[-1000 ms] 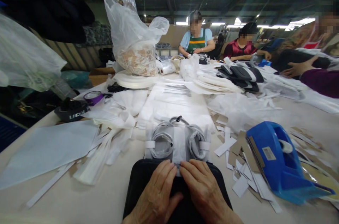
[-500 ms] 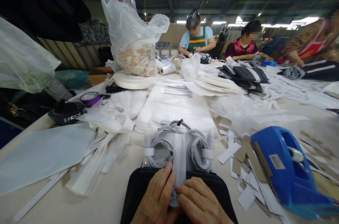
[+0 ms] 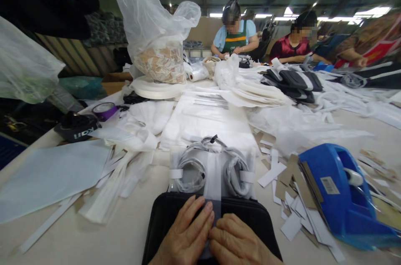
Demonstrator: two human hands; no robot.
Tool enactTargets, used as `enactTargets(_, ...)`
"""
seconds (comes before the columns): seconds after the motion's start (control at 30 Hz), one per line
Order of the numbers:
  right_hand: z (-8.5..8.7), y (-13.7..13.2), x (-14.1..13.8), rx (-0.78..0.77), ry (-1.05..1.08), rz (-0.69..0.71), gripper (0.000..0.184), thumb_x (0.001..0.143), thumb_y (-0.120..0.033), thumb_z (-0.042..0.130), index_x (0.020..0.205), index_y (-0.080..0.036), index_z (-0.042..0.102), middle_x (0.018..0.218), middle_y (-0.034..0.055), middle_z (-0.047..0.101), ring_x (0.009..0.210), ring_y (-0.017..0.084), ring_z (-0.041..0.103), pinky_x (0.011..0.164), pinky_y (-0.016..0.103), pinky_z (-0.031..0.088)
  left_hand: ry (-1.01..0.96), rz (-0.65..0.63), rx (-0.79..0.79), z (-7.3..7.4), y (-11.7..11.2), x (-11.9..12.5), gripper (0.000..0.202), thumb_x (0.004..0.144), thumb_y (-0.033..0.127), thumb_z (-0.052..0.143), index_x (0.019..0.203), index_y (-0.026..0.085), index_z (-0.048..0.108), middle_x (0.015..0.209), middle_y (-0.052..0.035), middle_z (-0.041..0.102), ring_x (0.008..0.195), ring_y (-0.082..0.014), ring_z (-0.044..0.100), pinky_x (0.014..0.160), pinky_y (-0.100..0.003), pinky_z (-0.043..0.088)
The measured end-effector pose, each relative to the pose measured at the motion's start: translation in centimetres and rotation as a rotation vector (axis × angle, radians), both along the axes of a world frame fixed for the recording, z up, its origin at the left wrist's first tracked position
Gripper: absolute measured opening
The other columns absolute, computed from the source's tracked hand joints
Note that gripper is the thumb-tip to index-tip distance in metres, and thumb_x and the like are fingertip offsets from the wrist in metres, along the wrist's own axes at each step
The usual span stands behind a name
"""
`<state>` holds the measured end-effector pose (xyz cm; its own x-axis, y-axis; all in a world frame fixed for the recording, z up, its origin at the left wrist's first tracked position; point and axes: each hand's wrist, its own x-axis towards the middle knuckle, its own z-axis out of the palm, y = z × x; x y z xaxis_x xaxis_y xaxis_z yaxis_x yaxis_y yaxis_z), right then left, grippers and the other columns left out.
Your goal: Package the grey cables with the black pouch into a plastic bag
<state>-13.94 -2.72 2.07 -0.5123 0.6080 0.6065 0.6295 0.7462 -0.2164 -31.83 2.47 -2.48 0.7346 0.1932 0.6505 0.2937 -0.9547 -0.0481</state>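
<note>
A black case (image 3: 255,219) lies at the table's front, with a translucent strip (image 3: 214,181) running down its middle. My left hand (image 3: 189,229) rests flat on the case, its outstretched fingers touching the strip's left edge. The curled fingers of my right hand (image 3: 236,238) pinch the strip's right side lower down. At the case's far edge lies a clear plastic bag (image 3: 172,181) with grey bands inside. Coiled loops (image 3: 189,175) show left and right of the strip, which covers the bag's middle. The strip's near end is partly hidden by my hands.
A blue tape dispenser (image 3: 336,198) stands right, beside scattered card and paper pieces (image 3: 293,215). Pale sheets (image 3: 53,177) and a purple tape roll (image 3: 106,111) lie left. Behind are stacked plastic bags (image 3: 206,117) and a filled bag (image 3: 159,52). Several people work across the table.
My left hand has flattened and moved onto the strip, its fingers no longer pointing up at the bag. The strip now lies flatter on the case. My right hand stays close by.
</note>
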Motion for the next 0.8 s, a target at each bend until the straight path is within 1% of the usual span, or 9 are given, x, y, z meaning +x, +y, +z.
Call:
enactTargets(0.1,0.2,-0.3,0.1,-0.041,-0.005,0.007,0.036,0.094,-0.009,0.03,0.074,-0.014,0.06,0.064,0.0038,0.06,0.063,0.012,0.054,0.057,0.025,0.043,-0.001,-0.057,-0.032,0.1,-0.2,0.0,0.034,0.09,0.005,0.032,0.113,0.0,0.057,0.125,-0.0181,0.054,0.125,-0.0308,0.041,0.098,-0.044,0.048)
enactTargets(0.23,0.1,-0.6,0.3,-0.053,-0.009,0.003,0.035,0.095,-0.011,0.031,0.08,-0.015,0.062,0.066,0.004,0.062,0.065,0.013,0.055,0.059,0.024,0.045,-0.025,-0.084,-0.028,-0.1,-0.4,0.0,0.036,0.088,0.003,0.029,0.108,0.0,0.059,0.12,-0.0182,0.058,0.122,-0.0297,0.045,0.098,-0.044,0.048)
enactTargets(0.33,-0.1,-0.9,0.4,-0.091,-0.01,-0.002,0.033,0.095,-0.011,0.031,0.083,-0.015,0.062,0.067,0.0042,0.062,0.067,0.013,0.056,0.062,0.024,0.046,-0.02,-0.104,-0.019,-0.1,-0.6,-0.1,0.036,0.085,0.0,0.031,0.105,0.0,0.061,0.116,-0.0191,0.059,0.121,-0.0309,0.046,0.097,-0.044,0.048)
enactTargets(0.47,-0.3,-1.8,0.5,-0.203,-0.057,-0.012,0.037,0.095,-0.014,0.026,0.086,-0.012,0.062,0.078,0.0071,0.064,0.072,0.015,0.057,0.067,0.027,0.047,0.09,-0.081,-0.04,0.9,-0.9,-0.1,0.037,0.083,0.001,0.031,0.108,-0.001,0.059,0.117,-0.0195,0.059,0.123,-0.0329,0.042,0.094,-0.045,0.05)
enactTargets(0.57,-0.3,-2.7,1.0,-0.234,-0.11,-0.033,0.033,0.093,-0.013,0.03,0.095,-0.01,0.062,0.094,0.0089,0.066,0.084,0.017,0.058,0.074,0.029,0.048,0.151,-0.054,-0.092,1.6,-1.1,-0.1,0.04,0.082,0.001,0.03,0.111,0.0,0.057,0.12,-0.0188,0.058,0.124,-0.0311,0.042,0.096,-0.044,0.048)
enactTargets(0.63,-0.5,-3.1,1.5,-0.188,-0.115,-0.096,0.031,0.091,-0.011,0.033,0.104,-0.008,0.061,0.105,0.0096,0.065,0.097,0.019,0.056,0.084,0.032,0.046,0.16,-0.044,-0.125,2.0,-1.3,-0.1,0.039,0.083,0.003,0.032,0.114,0.0,0.056,0.122,-0.0186,0.056,0.126,-0.0304,0.04,0.099,-0.044,0.046)
enactTargets(0.67,-0.8,-3.2,1.8,-0.157,-0.12,-0.154,0.03,0.09,-0.01,0.035,0.108,-0.008,0.059,0.11,0.0102,0.064,0.103,0.02,0.053,0.09,0.035,0.042,0.184,-0.04,-0.138,2.2,-1.3,-0.2,0.038,0.084,0.008,0.035,0.115,0.0,0.055,0.124,-0.0189,0.055,0.127,-0.0308,0.039,0.1,-0.044,0.045)
enactTargets(0.73,-1.6,-3.2,2.2,-0.09,-0.139,-0.299,0.03,0.089,-0.009,0.04,0.114,-0.009,0.057,0.117,0.0112,0.061,0.112,0.023,0.049,0.097,0.041,0.036,0.257,-0.044,-0.165,2.7,-1.4,-0.2,0.041,0.086,0.021,0.043,0.119,-0.001,0.052,0.128,-0.0201,0.051,0.128,-0.0321,0.036,0.101,-0.044,0.043)
enactTargets(0.8,-2.5,-3.2,2.5,-0.05,-0.153,-0.415,0.029,0.089,-0.01,0.043,0.115,-0.011,0.056,0.119,0.0107,0.059,0.114,0.023,0.047,0.098,0.044,0.033,0.333,-0.051,-0.204,3.1,-1.5,-0.4,0.053,0.086,0.036,0.05,0.124,-0.001,0.048,0.132,-0.0211,0.047,0.13,-0.0331,0.033,0.103,-0.045,0.04)
